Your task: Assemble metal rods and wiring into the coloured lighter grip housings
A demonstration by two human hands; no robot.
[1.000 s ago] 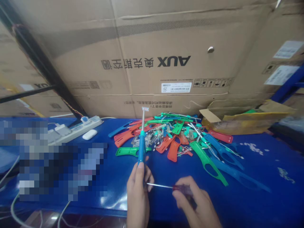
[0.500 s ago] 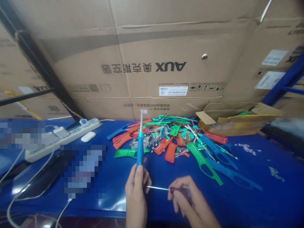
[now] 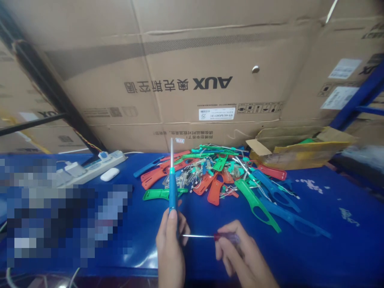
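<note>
My left hand point(image 3: 171, 248) is closed round the lower end of a blue plastic piece with a metal rod point(image 3: 172, 182) and holds it upright over the blue table point(image 3: 330, 240). My right hand point(image 3: 241, 258) grips a small screwdriver point(image 3: 210, 236) by its dark red handle. The thin shaft lies level and its tip meets the blue piece at my left fingers. Behind both hands lies a heap of green, orange and blue plastic handles point(image 3: 228, 180) with small wired metal parts among them.
A large AUX cardboard box point(image 3: 186, 80) walls off the back of the table. An open, low cardboard box point(image 3: 300, 150) sits at the right rear. A white power strip point(image 3: 90, 168) with cables and a small white case point(image 3: 109, 174) lie at left.
The upright blue piece and my left hand have shifted slightly left in view, and the white tip of the rod has turned edge-on. The screwdriver stays pressed against the piece.
</note>
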